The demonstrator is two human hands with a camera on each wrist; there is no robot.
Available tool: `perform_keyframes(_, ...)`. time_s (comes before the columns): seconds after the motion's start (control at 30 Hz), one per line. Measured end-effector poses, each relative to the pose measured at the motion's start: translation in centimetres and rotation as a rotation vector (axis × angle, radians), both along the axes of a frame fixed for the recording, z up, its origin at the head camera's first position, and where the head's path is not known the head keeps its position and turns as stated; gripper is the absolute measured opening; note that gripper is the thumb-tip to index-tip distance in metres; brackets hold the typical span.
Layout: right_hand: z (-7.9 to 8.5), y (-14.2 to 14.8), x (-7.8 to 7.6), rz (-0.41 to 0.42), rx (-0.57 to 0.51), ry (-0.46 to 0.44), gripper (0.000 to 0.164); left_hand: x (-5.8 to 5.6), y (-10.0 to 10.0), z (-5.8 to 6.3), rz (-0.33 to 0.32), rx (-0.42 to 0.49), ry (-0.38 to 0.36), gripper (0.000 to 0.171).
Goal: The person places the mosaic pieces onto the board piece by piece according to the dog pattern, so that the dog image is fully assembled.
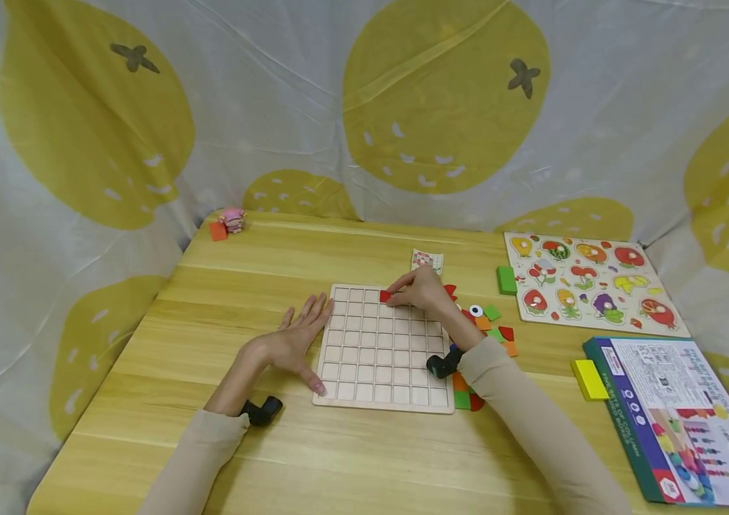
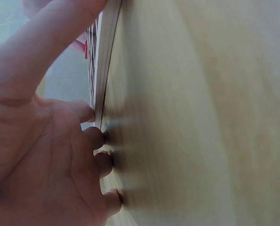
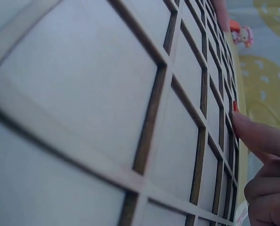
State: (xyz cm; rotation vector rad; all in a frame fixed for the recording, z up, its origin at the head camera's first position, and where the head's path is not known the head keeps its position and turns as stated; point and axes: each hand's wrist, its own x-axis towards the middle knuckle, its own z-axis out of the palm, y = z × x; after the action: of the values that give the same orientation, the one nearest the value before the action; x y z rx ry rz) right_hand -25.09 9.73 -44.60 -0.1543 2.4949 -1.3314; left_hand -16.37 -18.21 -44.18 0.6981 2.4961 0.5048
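A pale wooden grid board [image 1: 385, 350] lies on the table, its square cells framed by raised strips. My right hand [image 1: 425, 292] reaches over the top row, thumb and index finger pinching the edge of a red tile [image 1: 385, 295]. In the right wrist view that red tile [image 3: 234, 106] shows as a thin sliver at the fingertip. My left hand [image 1: 293, 343] is spread along the board's left side, its thumb on the lower left corner and its other fingertips by the upper edge. The left wrist view shows the left hand [image 2: 45, 155] against the board's side [image 2: 103, 70].
Loose coloured pieces [image 1: 506, 334] lie right of the board, partly under the right forearm. A small picture card [image 1: 427, 259] is behind it. Farther right are a fruit puzzle board [image 1: 596, 282], a green block [image 1: 506, 280], a yellow block [image 1: 589, 380] and a box [image 1: 686, 422]. A pink figurine [image 1: 232, 219] stands far left.
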Motion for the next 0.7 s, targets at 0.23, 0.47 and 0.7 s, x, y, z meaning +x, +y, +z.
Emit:
perform_keyframes(0.23, 0.5, 1.2, -0.3, 0.107, 0.004, -0.016, 0.023, -0.1, 0.0, 0.0, 0.000, -0.002, 0.002, 0.151)
perform_keyframes(0.47, 1.9, 6.7, 0.4, 0.057, 0.004, -0.027, 0.026, 0.0, 0.1, 0.1, 0.004, -0.007, -0.002, 0.152)
perform_keyframes(0.7, 2.1, 13.7, 3.2, -0.009, 0.103, -0.052, 0.026, 0.0, 0.3, 0.2, 0.004, -0.020, -0.007, 0.151)
